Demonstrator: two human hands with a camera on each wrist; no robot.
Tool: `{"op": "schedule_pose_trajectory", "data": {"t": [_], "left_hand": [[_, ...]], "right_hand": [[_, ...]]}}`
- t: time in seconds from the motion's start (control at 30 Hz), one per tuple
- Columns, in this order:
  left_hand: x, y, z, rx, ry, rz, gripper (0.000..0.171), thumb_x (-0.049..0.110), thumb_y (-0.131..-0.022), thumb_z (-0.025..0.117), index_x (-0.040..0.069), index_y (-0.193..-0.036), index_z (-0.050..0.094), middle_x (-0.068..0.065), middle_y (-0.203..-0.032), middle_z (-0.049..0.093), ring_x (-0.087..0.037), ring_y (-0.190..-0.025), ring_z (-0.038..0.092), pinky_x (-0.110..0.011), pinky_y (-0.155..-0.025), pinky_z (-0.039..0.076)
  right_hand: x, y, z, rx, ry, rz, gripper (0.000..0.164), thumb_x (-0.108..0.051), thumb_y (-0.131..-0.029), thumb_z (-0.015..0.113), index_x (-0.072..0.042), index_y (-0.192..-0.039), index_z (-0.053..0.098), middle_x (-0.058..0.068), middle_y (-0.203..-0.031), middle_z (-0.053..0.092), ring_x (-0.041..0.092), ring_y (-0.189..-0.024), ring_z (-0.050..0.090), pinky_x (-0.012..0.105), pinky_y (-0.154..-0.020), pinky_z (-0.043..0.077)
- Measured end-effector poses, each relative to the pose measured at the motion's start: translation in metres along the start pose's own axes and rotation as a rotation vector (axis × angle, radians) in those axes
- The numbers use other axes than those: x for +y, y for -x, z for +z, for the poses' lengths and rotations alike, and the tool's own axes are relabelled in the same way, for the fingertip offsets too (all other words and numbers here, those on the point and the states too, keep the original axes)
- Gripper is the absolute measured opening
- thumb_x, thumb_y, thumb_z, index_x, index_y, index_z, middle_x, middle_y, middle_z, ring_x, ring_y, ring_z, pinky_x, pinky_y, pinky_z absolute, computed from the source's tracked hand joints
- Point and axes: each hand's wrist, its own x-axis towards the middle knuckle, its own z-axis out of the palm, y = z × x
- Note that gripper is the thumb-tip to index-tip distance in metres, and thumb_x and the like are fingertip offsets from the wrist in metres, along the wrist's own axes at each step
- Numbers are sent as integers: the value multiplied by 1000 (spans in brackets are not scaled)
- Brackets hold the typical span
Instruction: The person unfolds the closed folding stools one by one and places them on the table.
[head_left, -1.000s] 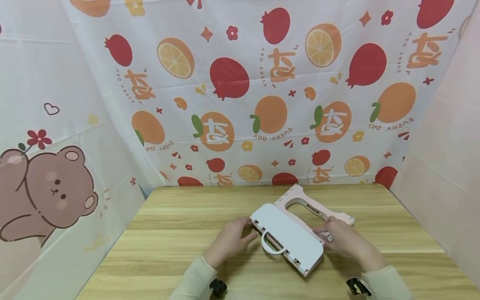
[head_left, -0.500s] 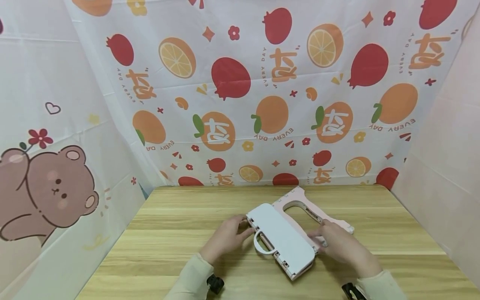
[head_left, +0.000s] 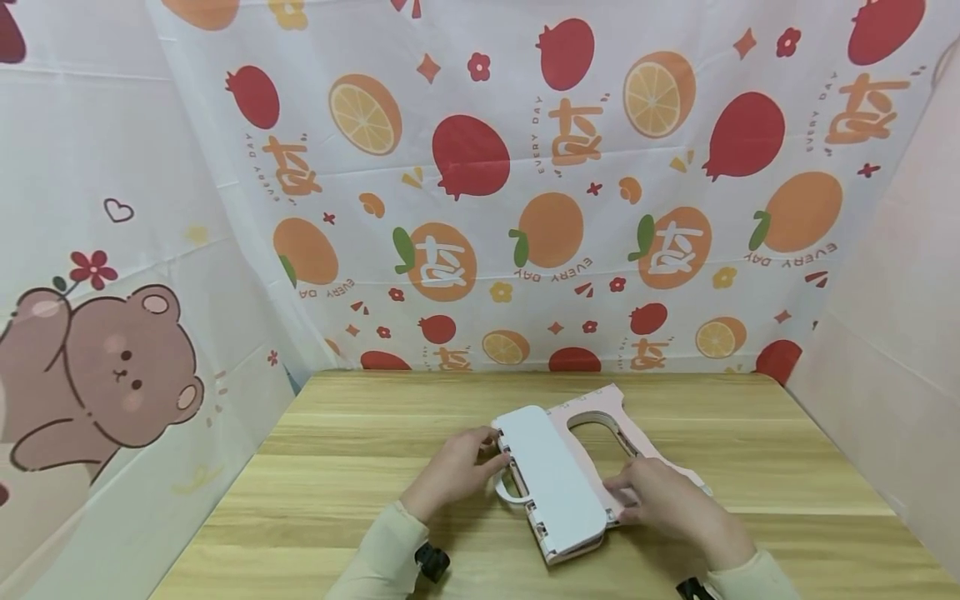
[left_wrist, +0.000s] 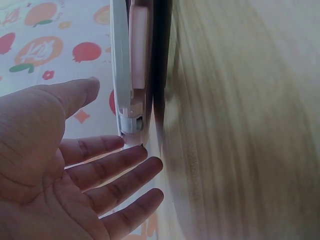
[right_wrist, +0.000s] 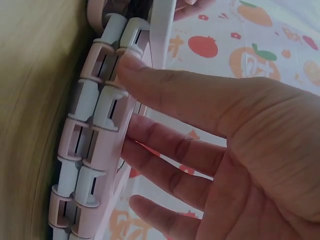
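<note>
A folding stool lies folded partway on the table, with a white top panel (head_left: 555, 475), a pink leg panel (head_left: 581, 450) with a long cutout, and a white carry handle (head_left: 508, 497). My left hand (head_left: 453, 471) is at the stool's left edge. In the left wrist view its fingers (left_wrist: 112, 167) reach out fairly straight, tips at the stool's end, thumb apart. My right hand (head_left: 663, 504) pinches the pink panel near its hinged edge. In the right wrist view the thumb is on the row of pink and white hinges (right_wrist: 102, 107), fingertips against the panel's face.
The wooden table (head_left: 360, 467) reaches back to a fruit-printed cloth (head_left: 480, 208). A bear-printed cloth (head_left: 120, 375) hangs on the left and a pale cloth (head_left: 892, 350) on the right. Dark wrist cameras sit at both cuffs.
The stool has turned clockwise on the table, its near end swinging left. My right hand has moved slightly left and nearer with it, while my left hand has stayed at the left edge.
</note>
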Motion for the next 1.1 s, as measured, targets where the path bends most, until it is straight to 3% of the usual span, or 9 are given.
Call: {"op": "schedule_pose_trajectory", "data": {"t": [0.17, 0.37, 0.5, 0.73, 0.9, 1.1], "left_hand": [[2, -3, 0, -15, -5, 11, 44, 28, -103, 74, -1, -135, 67, -20, -123, 76, -36, -115, 74, -56, -102, 60], [0, -6, -2, -45, 27, 16, 42, 24, -103, 73, -1, -136, 66, -17, -118, 77, -32, -108, 75, -51, -94, 63], [-4, -4, -6, -48, 43, 13, 39, 19, -103, 72, -3, -134, 66, -16, -110, 77, -28, -99, 75, -44, -85, 64], [-7, -2, -11, -32, 18, -19, 41, 18, -101, 74, -4, -134, 66, -11, -100, 77, -17, -89, 71, -34, -74, 60], [-8, -1, -13, -29, 9, -54, 41, 18, -101, 75, -4, -135, 66, -8, -97, 75, -15, -85, 67, -34, -73, 58], [-9, 0, -14, -38, 6, -81, 30, 17, -101, 75, 2, -126, 70, -5, -93, 70, -15, -80, 60, -34, -68, 52]], "right_hand": [[-3, 2, 2, 13, 2, -41, 41, -21, -79, 95, -5, -115, 83, 4, -103, 77, 3, -85, 56, 25, -70, 49], [-8, 3, 5, 14, 30, -59, 43, -25, -80, 94, -5, -116, 83, -1, -99, 73, 5, -86, 60, 28, -70, 52], [-16, -1, 11, 9, 46, -69, 43, -27, -81, 93, -8, -119, 83, -5, -95, 68, 2, -81, 52, 27, -66, 48], [-30, -4, 21, 28, 57, -107, 43, -29, -83, 93, -9, -120, 83, -7, -89, 64, 1, -72, 43, 24, -63, 43], [-37, -4, 26, 18, 38, -98, 40, -28, -84, 92, -11, -119, 83, -10, -89, 61, 1, -70, 42, 23, -60, 41], [-42, -5, 31, 37, 80, -161, 30, -26, -84, 92, -14, -111, 82, -10, -88, 60, 1, -70, 42, 21, -59, 40]]}}
